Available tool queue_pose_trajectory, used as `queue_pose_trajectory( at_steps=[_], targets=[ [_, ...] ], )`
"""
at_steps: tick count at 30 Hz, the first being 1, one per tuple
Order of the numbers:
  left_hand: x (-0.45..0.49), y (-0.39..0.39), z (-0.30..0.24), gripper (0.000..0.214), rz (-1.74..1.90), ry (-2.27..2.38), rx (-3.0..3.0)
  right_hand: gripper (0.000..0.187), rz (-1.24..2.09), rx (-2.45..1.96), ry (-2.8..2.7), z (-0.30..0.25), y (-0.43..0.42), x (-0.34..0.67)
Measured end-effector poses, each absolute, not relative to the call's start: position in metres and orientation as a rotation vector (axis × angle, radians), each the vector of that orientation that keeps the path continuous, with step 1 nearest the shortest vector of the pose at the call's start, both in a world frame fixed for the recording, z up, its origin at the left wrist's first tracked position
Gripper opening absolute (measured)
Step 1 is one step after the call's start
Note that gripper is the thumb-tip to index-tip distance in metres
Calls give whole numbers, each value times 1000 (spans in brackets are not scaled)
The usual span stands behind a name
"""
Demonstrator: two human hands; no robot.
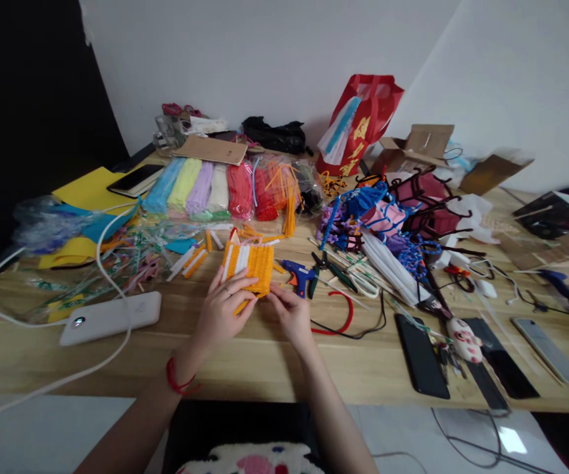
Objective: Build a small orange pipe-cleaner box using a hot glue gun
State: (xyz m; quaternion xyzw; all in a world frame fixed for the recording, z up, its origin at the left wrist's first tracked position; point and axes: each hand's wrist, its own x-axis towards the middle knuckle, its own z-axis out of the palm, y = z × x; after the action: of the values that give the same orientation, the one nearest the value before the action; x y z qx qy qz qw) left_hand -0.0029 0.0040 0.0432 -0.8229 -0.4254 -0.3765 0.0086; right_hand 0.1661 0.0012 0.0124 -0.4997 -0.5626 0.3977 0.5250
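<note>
Working the orange-and-white panel [263, 260] along its lower edge appears to be the current step. Panel position: just left of the blue glue gun [302, 274]. The left hand [225, 304] grips it; the right hand [291, 315] pinches its lower right corner. Continued edge work likely requires steady left-hand support.

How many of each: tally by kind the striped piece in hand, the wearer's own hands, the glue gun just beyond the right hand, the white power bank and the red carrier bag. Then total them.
Orange-and-white striped piece: 1
Own hands, left hand and right hand: 2
Blue glue gun: 1
White power bank: 1
Red carrier bag: 1
Total: 6
</note>
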Motion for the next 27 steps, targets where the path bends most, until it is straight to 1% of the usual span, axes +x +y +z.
queue_pose_trajectory(
  at_steps=[13,20,27],
  targets=[
    [-2,5,41,10,-1203,-1292,-2554,14,1116,-1165,-1223,12,12,175],
    [-2,5,39,10,-1231,-1295,-2551,19,1290,-1103,-1034,12,10,171],
    [-2,5,39,10,-1248,-1297,-2543,18,1399,-1087,-925,8,14,172]
  ],
)
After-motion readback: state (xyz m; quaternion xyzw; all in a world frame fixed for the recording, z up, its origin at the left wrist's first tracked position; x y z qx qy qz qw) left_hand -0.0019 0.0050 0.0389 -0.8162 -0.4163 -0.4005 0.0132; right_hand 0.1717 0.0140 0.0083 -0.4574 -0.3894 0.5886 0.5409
